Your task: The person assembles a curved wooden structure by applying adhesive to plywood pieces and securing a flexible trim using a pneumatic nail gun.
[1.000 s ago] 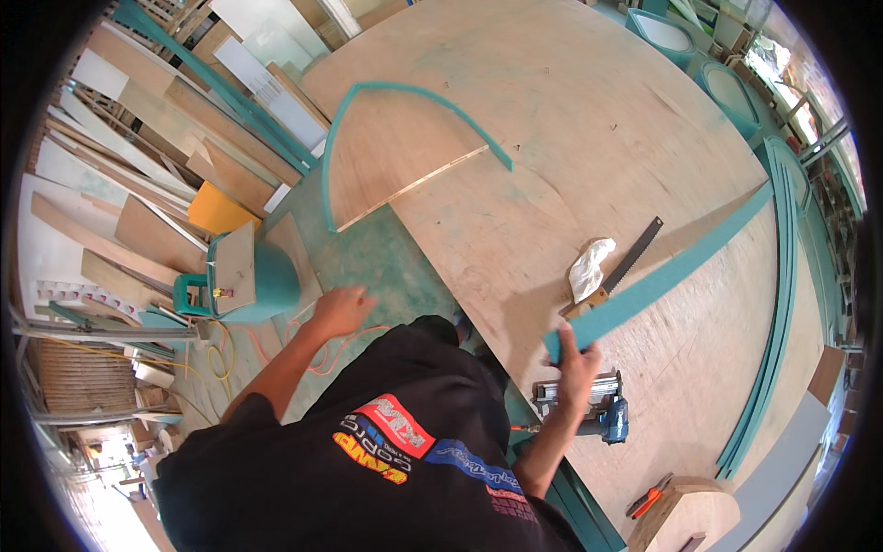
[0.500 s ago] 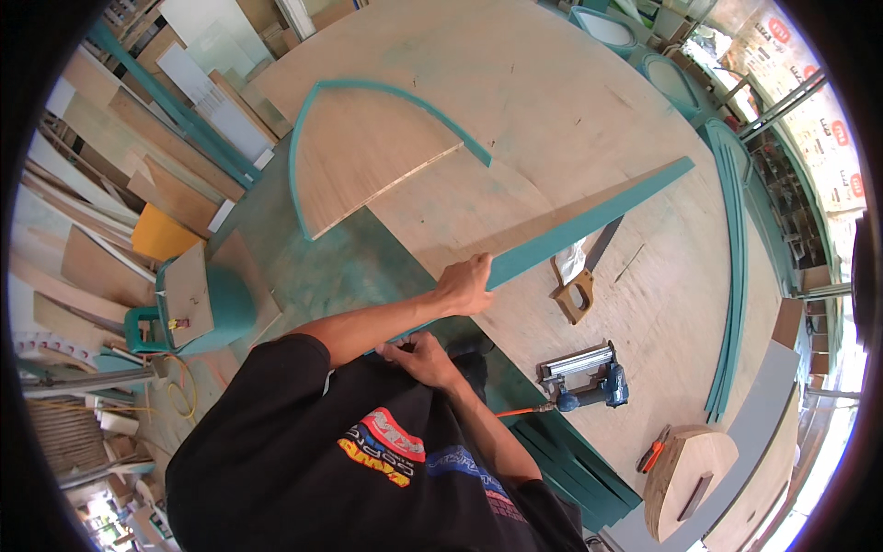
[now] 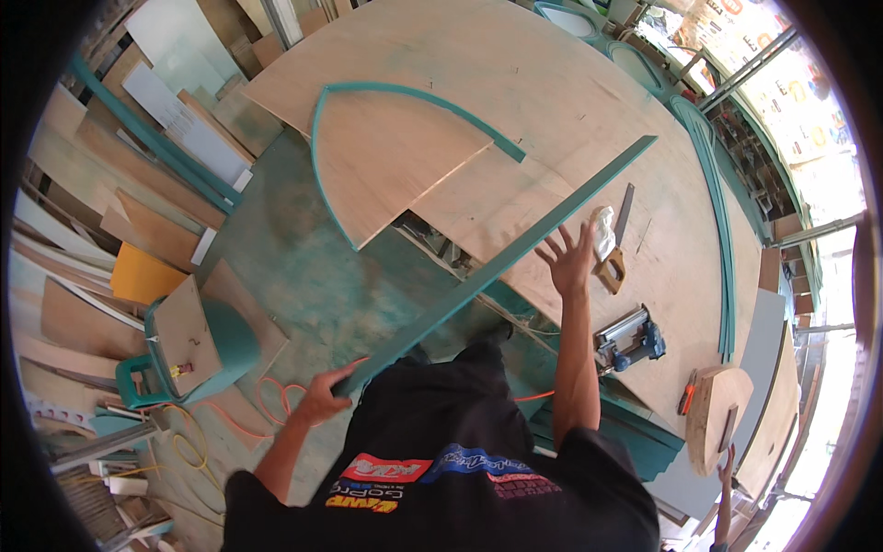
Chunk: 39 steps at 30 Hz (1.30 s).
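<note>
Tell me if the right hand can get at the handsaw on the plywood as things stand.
Probably yes. The right hand is open, holding nothing, just beside the handsaw. Only the white cloth lies against its handle; the long teal strip passes left of the hand.

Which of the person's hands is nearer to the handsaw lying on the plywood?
Right. The right hand hovers open just left of the handsaw; the left hand grips the low end of the long teal strip, far away.

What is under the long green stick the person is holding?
Under the long green strip lie the plywood sheets of the workbench, then green floor nearer the left hand. A dark gap shows between sheets; what's inside it is hidden.
</note>
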Motion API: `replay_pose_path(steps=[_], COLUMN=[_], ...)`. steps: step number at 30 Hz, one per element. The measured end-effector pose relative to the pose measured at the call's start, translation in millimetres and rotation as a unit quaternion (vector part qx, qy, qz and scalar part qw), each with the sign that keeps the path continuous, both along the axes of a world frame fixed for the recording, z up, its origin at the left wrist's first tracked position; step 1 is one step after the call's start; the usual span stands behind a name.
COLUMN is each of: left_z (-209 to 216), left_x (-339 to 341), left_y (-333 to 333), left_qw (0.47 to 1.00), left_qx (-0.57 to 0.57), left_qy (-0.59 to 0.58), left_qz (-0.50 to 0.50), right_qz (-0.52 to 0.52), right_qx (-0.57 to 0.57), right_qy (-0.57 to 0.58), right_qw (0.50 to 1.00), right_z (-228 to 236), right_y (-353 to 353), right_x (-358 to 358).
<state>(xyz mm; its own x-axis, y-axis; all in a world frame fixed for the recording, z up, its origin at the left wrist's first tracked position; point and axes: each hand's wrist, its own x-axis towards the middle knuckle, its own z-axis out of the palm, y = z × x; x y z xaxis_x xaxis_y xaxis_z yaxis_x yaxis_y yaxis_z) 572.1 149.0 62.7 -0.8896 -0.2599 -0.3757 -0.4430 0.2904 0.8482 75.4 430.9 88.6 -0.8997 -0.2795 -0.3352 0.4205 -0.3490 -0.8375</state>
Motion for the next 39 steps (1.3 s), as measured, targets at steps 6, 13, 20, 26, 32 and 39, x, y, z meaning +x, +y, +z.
replay_pose_path(steps=[6, 13, 20, 26, 32, 39], left_z=[5.9, -108.4, -79.8, -85.3, -87.7, -79.1], left_x=[94.2, 270.7, 224.2, 198.8, 180.5, 123.0], left_y=[-5.9, -49.6, -58.8, -101.9, -145.6, -174.8], left_qw=[0.992, 0.943, 0.896, 0.879, 0.867, 0.865], left_qx=[0.021, -0.154, -0.288, -0.273, -0.252, -0.284], left_qy=[-0.116, -0.233, -0.257, -0.304, -0.350, -0.369], left_qz=[0.043, 0.179, 0.217, 0.247, 0.249, 0.187], right_qz=[-0.050, 0.189, 0.223, 0.111, 0.093, 0.137], right_qx=[0.056, 0.259, 0.369, 0.396, 0.441, 0.322], right_qy=[0.032, 0.071, 0.190, 0.240, 0.275, 0.174], right_qw=[0.997, 0.945, 0.882, 0.879, 0.849, 0.920], right_z=[-39.8, -79.0, -138.0, -124.7, -139.7, -122.4], right_y=[-113.3, -210.6, -238.5, -256.7, -272.9, -272.7], right_x=[29.8, 172.2, 119.0, -7.7, -67.8, -65.8])
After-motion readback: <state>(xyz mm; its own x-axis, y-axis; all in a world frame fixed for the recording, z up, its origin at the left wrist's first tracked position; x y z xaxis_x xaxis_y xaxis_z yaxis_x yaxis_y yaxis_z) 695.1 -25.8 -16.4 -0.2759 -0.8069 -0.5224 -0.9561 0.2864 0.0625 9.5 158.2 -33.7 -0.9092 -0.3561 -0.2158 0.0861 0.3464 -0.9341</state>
